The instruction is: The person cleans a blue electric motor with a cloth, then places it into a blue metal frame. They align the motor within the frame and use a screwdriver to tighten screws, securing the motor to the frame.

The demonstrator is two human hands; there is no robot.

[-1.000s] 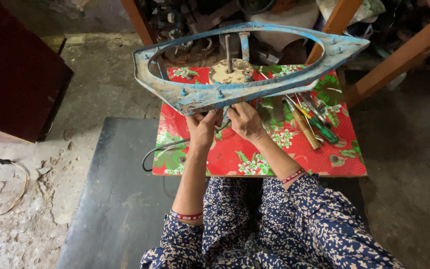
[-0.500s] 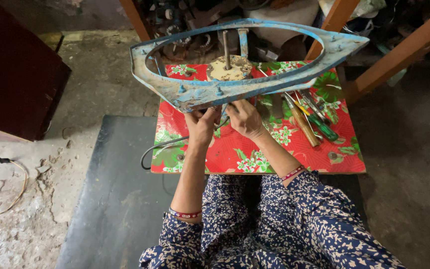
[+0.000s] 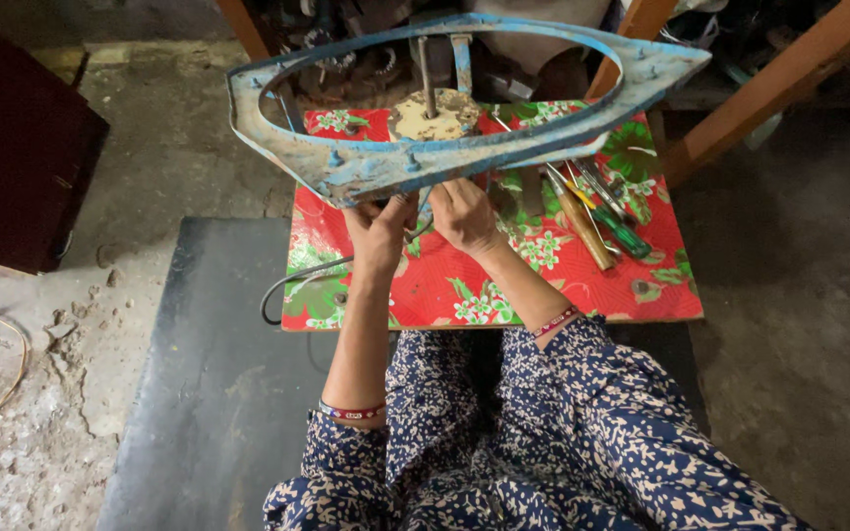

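Your left hand and right hand reach up side by side under the near edge of the worn blue metal frame, which tilts above the red floral table. Your fingers curl against the frame's underside; whether they clamp it you cannot tell. Screwdrivers lie just right of your right hand.

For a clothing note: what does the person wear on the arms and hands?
Both hands, the left hand and the right hand, are bare, without gloves. Each forearm carries a thin red patterned bangle. The dark blue sleeves have a small white floral print.
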